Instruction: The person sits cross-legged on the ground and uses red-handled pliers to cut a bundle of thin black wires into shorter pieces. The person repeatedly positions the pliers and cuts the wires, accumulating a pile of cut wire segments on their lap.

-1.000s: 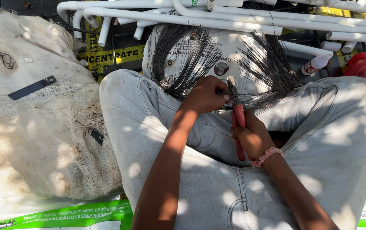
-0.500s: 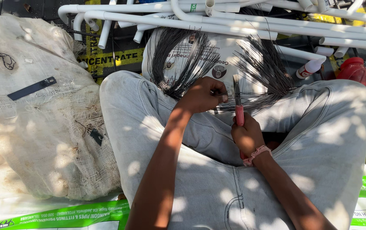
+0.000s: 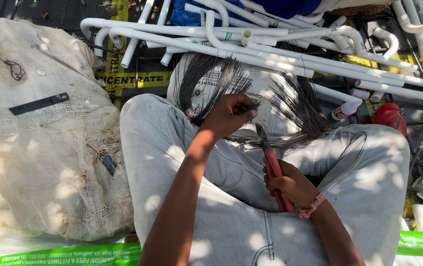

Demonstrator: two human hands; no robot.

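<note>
Thin dark wire strands [image 3: 295, 111] fan out across your lap, their long axis running left to right, with loose ends splaying far-left over the printed white sack [image 3: 260, 83] and far-right toward the red plastic bottle [image 3: 390, 117].

Going left to right: a big coarse white woven sack [image 3: 39, 148] with a black strap fills the left side, pressed against your left knee. At the near edge lies a green printed plastic strip [image 3: 64, 253].

Your left hand [image 3: 231, 114] is closed, pinching a few strands at the bundle's left part between fingertips and thumb. Just to its right, and a little nearer to you, the red-handled steel pliers [image 3: 270, 162] stand nearly upright, nose pointing far, right at the strands. I cannot tell whether the nose has bitten the wire or only sits beside it. Your right hand [image 3: 292, 186] is wrapped shut around the red handles, a pink cord bracelet [image 3: 312, 207] at the wrist.

So the wire lies just beyond the pliers' tip, crosswise to the tool, and the left hand is the one already on it.

Beyond, white bent plastic pipes [image 3: 270, 42] lie stacked on the floor, crowding the far side. Room to move is mainly the space above your grey trousers [image 3: 231, 231].
</note>
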